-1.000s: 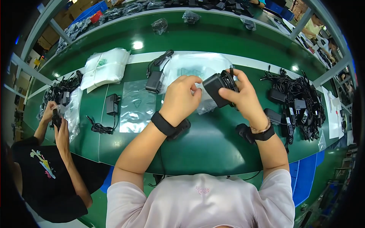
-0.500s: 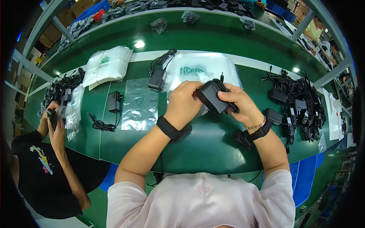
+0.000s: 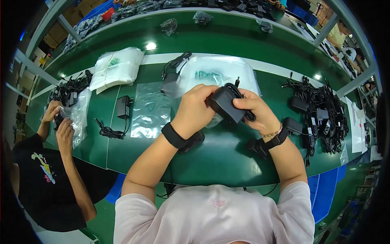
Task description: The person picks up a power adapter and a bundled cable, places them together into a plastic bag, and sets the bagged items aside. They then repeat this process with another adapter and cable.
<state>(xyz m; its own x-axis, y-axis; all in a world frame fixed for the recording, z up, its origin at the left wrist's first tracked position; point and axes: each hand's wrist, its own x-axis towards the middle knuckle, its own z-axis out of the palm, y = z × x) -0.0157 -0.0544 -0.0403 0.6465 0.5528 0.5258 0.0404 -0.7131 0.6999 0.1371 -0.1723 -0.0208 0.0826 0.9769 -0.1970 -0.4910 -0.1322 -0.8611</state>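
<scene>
Both my hands are closed on one black power adapter point(image 3: 228, 105) above the green table. My left hand point(image 3: 196, 107) grips its left side, its fingertips partly hidden behind the block. My right hand point(image 3: 258, 110) holds the right side, thumb on the front, along with the coiled cable point(image 3: 237, 94), whose plug end points up. Just beyond lies a stack of clear plastic bags point(image 3: 239, 69) with green print. Another black adapter point(image 3: 170, 82) rests at the stack's left edge and looks smeared. A single clear bag point(image 3: 150, 112) lies flat to the left.
A corded adapter point(image 3: 123, 107) lies left of the flat bag. Beyond it is a banded bag stack point(image 3: 118, 69). A tangled pile of adapters point(image 3: 321, 116) fills the right side. At far left, a co-worker's hands point(image 3: 61, 122) handle a black item. A blue bin point(image 3: 323, 193) stands below right.
My hands keep their hold on the adapter, barely shifting. The adapter at the bag stack has become blurred. At left, the co-worker's hands have moved closer together around the black item.
</scene>
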